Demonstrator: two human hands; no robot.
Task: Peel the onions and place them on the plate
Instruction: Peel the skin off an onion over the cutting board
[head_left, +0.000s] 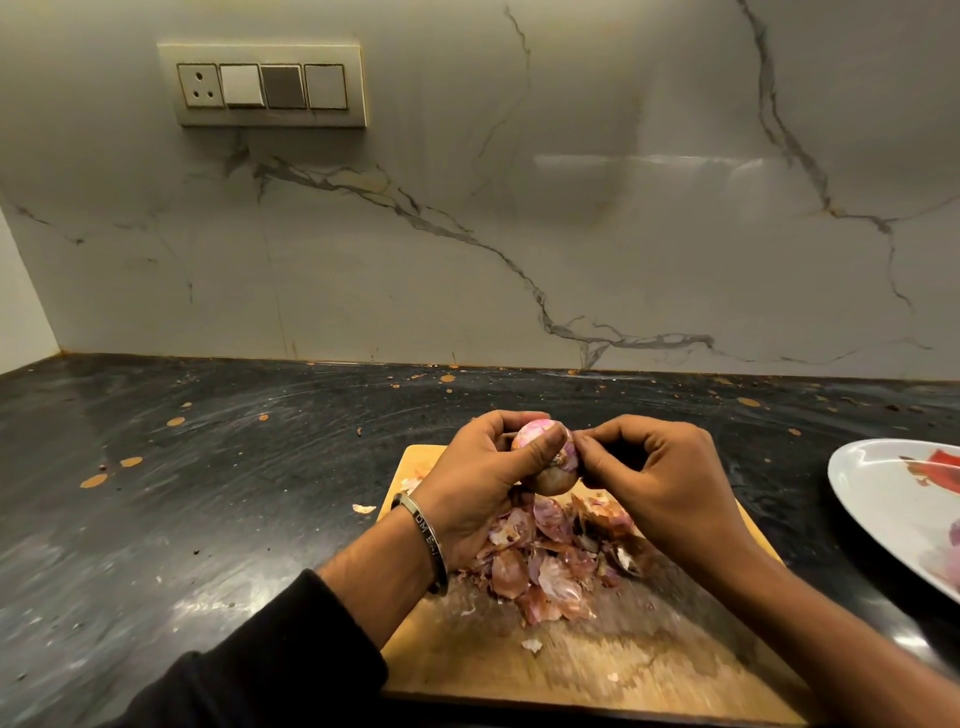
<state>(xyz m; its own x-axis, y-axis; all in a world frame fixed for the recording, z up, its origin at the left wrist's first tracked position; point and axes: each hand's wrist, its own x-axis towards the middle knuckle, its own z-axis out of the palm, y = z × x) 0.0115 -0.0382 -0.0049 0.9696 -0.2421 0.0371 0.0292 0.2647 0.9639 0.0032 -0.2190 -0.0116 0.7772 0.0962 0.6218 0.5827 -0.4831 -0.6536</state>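
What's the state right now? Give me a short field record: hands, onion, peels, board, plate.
left hand: grips the onion, thumb across its front
right hand: fingertips pinch at the onion's right side
onion: held above the board, pink flesh showing on top, some brown skin lower down
peels: heaped on the board beneath the hands
cutting board: wooden, on the dark counter
plate: white, at the right edge, partly out of view

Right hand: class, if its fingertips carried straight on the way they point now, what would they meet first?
The right hand points left, its fingertips already pinching at the onion held in the left hand; so the onion comes first.
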